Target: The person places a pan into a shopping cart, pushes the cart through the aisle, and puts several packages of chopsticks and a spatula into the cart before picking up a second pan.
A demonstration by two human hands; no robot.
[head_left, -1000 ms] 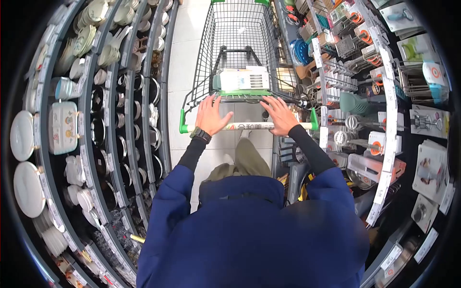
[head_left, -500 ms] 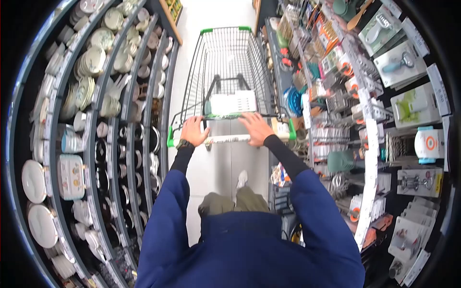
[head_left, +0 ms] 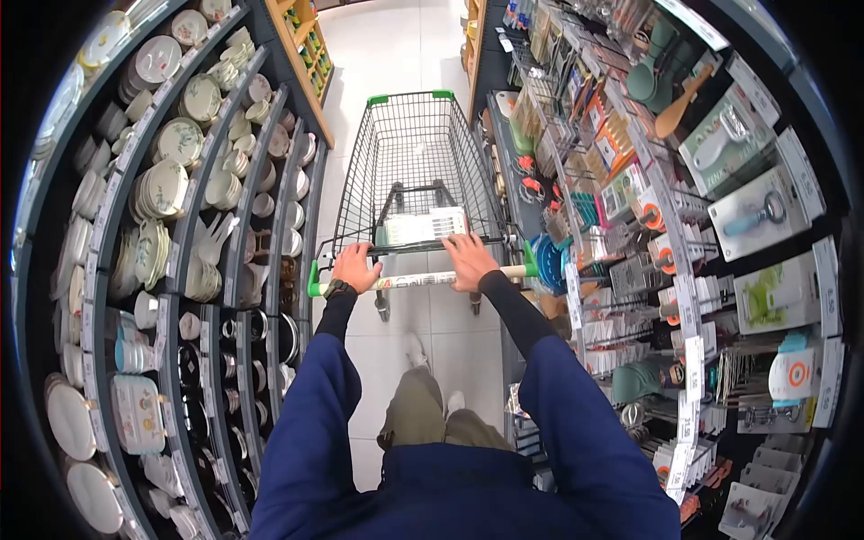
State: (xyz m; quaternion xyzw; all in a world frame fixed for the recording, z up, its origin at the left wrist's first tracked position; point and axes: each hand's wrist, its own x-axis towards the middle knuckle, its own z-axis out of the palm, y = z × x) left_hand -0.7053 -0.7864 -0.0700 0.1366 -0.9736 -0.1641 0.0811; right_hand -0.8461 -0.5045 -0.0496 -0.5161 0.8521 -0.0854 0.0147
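Note:
A wire shopping cart [head_left: 418, 135] with green corner caps stands in front of me. My left hand [head_left: 356, 267] lies over the left part of its pale handle [head_left: 418, 280], fingers curled forward and thumb pointing inward. On the right part of the handle rests my right hand [head_left: 470, 262], its fingers bent over the bar. Both palms touch the bar, though the undersides of the fingers are hidden. Inside the cart, near the handle end, lies a white and green box [head_left: 418, 227]. A dark watch [head_left: 339, 288] is on my left wrist.
Shelves of plates and bowls [head_left: 180, 139] line the left side. On the right hang packaged kitchen tools [head_left: 751, 211], with a wooden spoon [head_left: 684, 101] and green ladle [head_left: 642, 81] among them. A wooden shelf unit [head_left: 310, 54] stands farther ahead on the left. Pale floor tiles [head_left: 378, 396] run between.
The cart and I have moved forward along the aisle, and more floor shows ahead. My feet have changed position in a step. Both hands stay on the handle.

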